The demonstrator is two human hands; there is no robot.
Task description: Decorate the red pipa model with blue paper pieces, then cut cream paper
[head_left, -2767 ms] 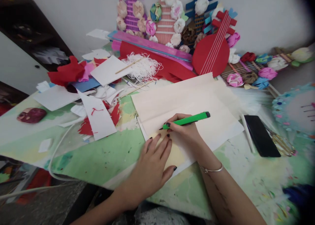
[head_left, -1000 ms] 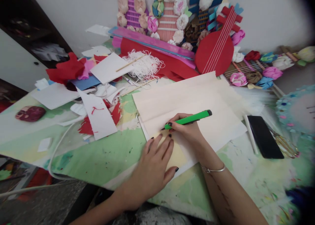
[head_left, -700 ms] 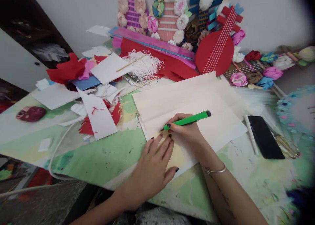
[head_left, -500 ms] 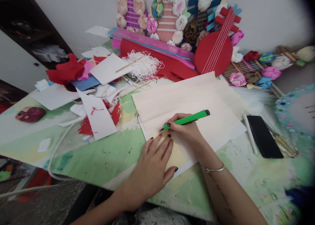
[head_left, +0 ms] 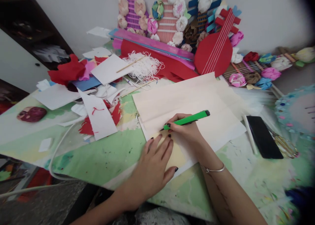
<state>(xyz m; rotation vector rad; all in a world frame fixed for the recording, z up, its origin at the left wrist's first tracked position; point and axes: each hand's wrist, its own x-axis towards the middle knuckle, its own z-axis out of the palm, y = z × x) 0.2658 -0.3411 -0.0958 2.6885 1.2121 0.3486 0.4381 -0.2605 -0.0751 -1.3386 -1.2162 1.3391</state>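
My right hand grips a slim green utility knife like a pen, its black end pointing up and right. The dark, thin tip meets the cream paper just beyond my left fingertips. My left hand lies flat with fingers a little apart, over the paper's near edge and a pale yellow piece. A white sheet shows from beneath the cream paper. I cannot make out any line or cut at the tip.
Paper scraps, red crepe paper and tangled white string lie to the left. A phone rests at the right. Behind stand flower-trimmed instrument models and a red round-bodied one. A white cable crosses the left edge.
The view has shifted very slightly. Both hands and the green utility knife stay in the same place on the paper.
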